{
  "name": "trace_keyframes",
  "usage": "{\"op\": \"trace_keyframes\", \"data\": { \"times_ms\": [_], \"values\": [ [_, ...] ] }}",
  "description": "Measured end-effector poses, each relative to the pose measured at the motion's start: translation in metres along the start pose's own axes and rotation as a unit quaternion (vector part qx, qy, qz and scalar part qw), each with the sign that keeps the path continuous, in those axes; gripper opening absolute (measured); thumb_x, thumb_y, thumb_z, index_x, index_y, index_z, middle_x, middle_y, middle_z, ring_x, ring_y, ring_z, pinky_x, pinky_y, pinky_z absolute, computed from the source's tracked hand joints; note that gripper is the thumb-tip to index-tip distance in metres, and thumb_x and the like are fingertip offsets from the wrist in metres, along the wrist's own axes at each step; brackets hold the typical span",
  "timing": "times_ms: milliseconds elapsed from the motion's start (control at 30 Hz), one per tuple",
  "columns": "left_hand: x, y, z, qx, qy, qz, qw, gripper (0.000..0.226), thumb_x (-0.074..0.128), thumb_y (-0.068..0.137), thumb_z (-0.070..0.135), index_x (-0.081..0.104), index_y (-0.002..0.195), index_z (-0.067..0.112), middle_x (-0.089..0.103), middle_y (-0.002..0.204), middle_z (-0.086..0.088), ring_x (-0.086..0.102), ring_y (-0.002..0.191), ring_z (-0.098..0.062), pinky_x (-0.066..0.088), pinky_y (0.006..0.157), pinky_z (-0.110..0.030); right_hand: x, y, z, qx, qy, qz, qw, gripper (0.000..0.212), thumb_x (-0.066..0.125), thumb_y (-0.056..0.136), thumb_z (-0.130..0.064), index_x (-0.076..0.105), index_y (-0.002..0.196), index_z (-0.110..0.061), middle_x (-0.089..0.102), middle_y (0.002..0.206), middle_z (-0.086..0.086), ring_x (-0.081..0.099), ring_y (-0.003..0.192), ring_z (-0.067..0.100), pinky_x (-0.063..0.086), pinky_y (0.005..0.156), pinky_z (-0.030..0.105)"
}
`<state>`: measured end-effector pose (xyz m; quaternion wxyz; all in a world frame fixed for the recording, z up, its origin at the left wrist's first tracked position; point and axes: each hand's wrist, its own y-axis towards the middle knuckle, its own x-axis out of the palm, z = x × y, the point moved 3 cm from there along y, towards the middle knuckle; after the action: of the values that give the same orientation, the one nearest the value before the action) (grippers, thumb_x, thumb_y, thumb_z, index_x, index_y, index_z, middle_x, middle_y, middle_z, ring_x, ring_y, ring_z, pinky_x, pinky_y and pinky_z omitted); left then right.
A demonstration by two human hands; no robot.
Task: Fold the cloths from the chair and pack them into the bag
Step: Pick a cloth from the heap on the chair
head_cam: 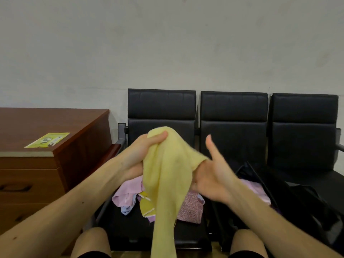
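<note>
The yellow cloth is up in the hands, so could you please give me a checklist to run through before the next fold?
1. Left hand grips the yellow cloth: ok.
2. Right hand grips it too: not ok, thumb raised, fingers look straight, though blurred.
3. Cloth hangs flat: not ok, bunched.
4. Black bag open: ok, a pink cloth shows inside.
5. Other cloths waiting on the chair: ok.

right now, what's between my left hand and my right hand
The yellow cloth. The left hand grips its top, and it stretches across to the palm of the right hand. The head view shows this.
</note>
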<state>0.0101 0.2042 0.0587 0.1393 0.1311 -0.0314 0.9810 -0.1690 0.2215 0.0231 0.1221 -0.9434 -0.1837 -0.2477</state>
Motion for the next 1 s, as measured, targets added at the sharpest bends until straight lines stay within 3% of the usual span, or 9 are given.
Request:
{"op": "trace_keyframes", "data": {
  "times_ms": [133, 200, 367, 467, 567, 633, 800, 900, 1000],
  "values": [
    [0.002, 0.001, 0.005, -0.005, 0.027, 0.021, 0.999, 0.037, 0.068, 0.087, 0.031, 0.068, 0.117, 0.009, 0.074, 0.11, -0.014, 0.073, 0.098, -0.028, 0.06, 0.08, -0.04, 0.005, -0.003, 0.019, -0.017, 0.012, -0.028, 0.999, 0.052, 0.06, 0.085, -0.044, 0.067, 0.126, -0.013, 0.068, 0.125, 0.013, 0.067, 0.111, 0.029, 0.051, 0.092, 0.042],
    [0.002, -0.001, 0.003, -0.018, 0.038, 0.017, 0.999, 0.044, 0.071, 0.085, 0.031, 0.065, 0.123, 0.011, 0.072, 0.115, -0.014, 0.071, 0.104, -0.031, 0.057, 0.088, -0.046, 0.006, -0.004, 0.021, -0.017, 0.016, -0.013, 1.0, 0.049, 0.062, 0.084, -0.035, 0.064, 0.127, -0.011, 0.07, 0.122, 0.013, 0.069, 0.108, 0.028, 0.051, 0.093, 0.041],
    [-0.008, -0.004, 0.008, -0.038, 0.092, 0.024, 0.995, 0.035, 0.069, 0.088, 0.021, 0.065, 0.122, 0.013, 0.075, 0.11, -0.009, 0.073, 0.099, -0.027, 0.06, 0.081, -0.039, -0.001, 0.002, 0.002, -0.053, 0.001, 0.04, 0.998, 0.048, 0.061, 0.086, -0.021, 0.059, 0.133, -0.008, 0.069, 0.123, 0.015, 0.067, 0.112, 0.029, 0.057, 0.089, 0.041],
    [-0.017, -0.003, 0.008, -0.057, 0.123, 0.026, 0.99, 0.033, 0.069, 0.088, 0.015, 0.066, 0.12, 0.01, 0.075, 0.109, -0.007, 0.073, 0.098, -0.023, 0.062, 0.077, -0.032, -0.002, 0.001, -0.028, -0.122, -0.11, 0.105, 0.981, 0.03, 0.058, 0.097, -0.016, 0.061, 0.125, -0.006, 0.073, 0.113, 0.013, 0.07, 0.102, 0.025, 0.06, 0.08, 0.035],
    [-0.021, -0.002, 0.007, -0.074, 0.154, 0.042, 0.984, 0.038, 0.073, 0.083, 0.016, 0.065, 0.12, 0.008, 0.075, 0.108, -0.006, 0.073, 0.097, -0.021, 0.061, 0.071, -0.029, -0.001, -0.001, -0.047, -0.185, -0.329, 0.199, 0.904, 0.013, 0.062, 0.096, -0.025, 0.054, 0.106, -0.023, 0.067, 0.108, 0.01, 0.067, 0.093, 0.022, 0.055, 0.08, 0.036],
    [-0.021, 0.0, 0.008, -0.077, 0.167, 0.066, 0.981, 0.033, 0.075, 0.084, 0.018, 0.065, 0.114, 0.011, 0.073, 0.108, -0.006, 0.07, 0.097, -0.021, 0.059, 0.069, -0.029, -0.001, -0.001, -0.055, -0.22, -0.376, 0.232, 0.87, 0.021, 0.066, 0.093, -0.028, 0.046, 0.099, -0.03, 0.062, 0.104, 0.011, 0.061, 0.087, 0.022, 0.05, 0.073, 0.034],
    [-0.021, 0.011, 0.014, -0.042, 0.129, 0.109, 0.985, 0.047, 0.081, 0.072, 0.025, 0.068, 0.114, 0.009, 0.072, 0.113, -0.009, 0.066, 0.106, -0.025, 0.054, 0.092, -0.04, 0.0, -0.002, -0.074, -0.25, -0.378, 0.187, 0.872, 0.026, 0.063, 0.096, -0.03, 0.048, 0.118, -0.028, 0.065, 0.105, 0.01, 0.065, 0.088, 0.02, 0.051, 0.071, 0.029],
    [-0.021, 0.017, 0.025, 0.015, 0.131, 0.102, 0.986, 0.034, 0.072, 0.087, 0.016, 0.066, 0.12, 0.012, 0.072, 0.115, -0.009, 0.068, 0.104, -0.024, 0.057, 0.083, -0.038, -0.002, -0.002, -0.086, -0.247, -0.376, 0.167, 0.877, 0.033, 0.067, 0.092, -0.028, 0.051, 0.122, -0.026, 0.063, 0.112, 0.007, 0.064, 0.095, 0.018, 0.052, 0.077, 0.029],
    [-0.022, 0.022, 0.034, 0.08, 0.241, 0.115, 0.96, 0.033, 0.061, 0.097, 0.012, 0.06, 0.129, 0.018, 0.072, 0.111, -0.008, 0.071, 0.1, -0.026, 0.06, 0.085, -0.044, -0.004, -0.001, -0.092, -0.221, -0.377, 0.12, 0.891, 0.058, 0.078, 0.082, -0.021, 0.046, 0.13, -0.024, 0.062, 0.119, 0.004, 0.066, 0.103, 0.018, 0.056, 0.081, 0.029]
  ]
}}
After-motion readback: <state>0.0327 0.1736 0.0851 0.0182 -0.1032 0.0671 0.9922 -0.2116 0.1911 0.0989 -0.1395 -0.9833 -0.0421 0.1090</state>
